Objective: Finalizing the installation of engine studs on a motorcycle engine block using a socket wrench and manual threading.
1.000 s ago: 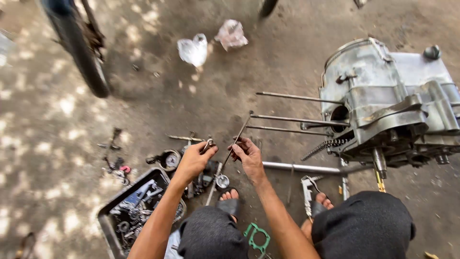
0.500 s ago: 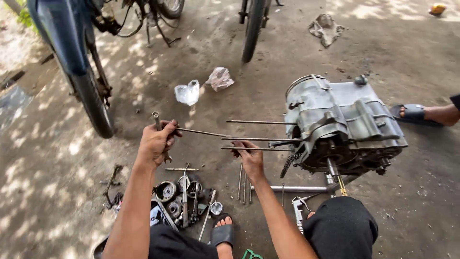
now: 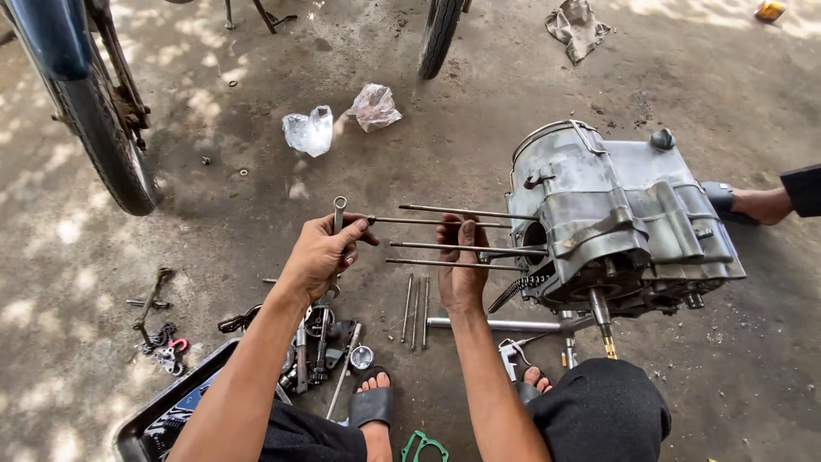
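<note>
— Steel, cold and oily: that's what my left hand (image 3: 323, 252) is wrapped around, fingers (image 3: 349, 248) curled tight on the shank of a ring spanner (image 3: 339, 224), its ring end poking up above my knuckles, right at the tip of the second-from-top stud (image 3: 428, 222).

— And the other hand?

— My right hand (image 3: 462, 265) is closed round the two lower studs (image 3: 466, 248), fingertips (image 3: 459, 229) hooked over the upper one of that pair. Four long studs run out sideways from the engine crankcase (image 3: 616, 227), which lies on the concrete floor (image 3: 479, 128) in front of my knees.

— What worries you?

— Slipping, I'd say. Greasy fingers on a thin shank; if the ring isn't seated square on that tip, it could jump off and my knuckles go into the next stud. The studs are long and slender, so a sideways pull might bend one or chew its thread.

— Is the case steady?

— It just sits on the ground, nothing clamping it that I can see. A hard tug could roll it toward my sandalled toes (image 3: 374, 385). A chain (image 3: 513, 291) hangs from its side near my right wrist, close enough to pinch.

— Anything underfoot?

— Loose bolts (image 3: 416, 306) lie under my right hand, sockets and small parts (image 3: 321, 342) below my left arm, a parts tray (image 3: 141, 432) by my knee. Drop the spanner there and things scatter. Someone's sandalled foot (image 3: 753, 204) is just beyond the case, too.
</note>
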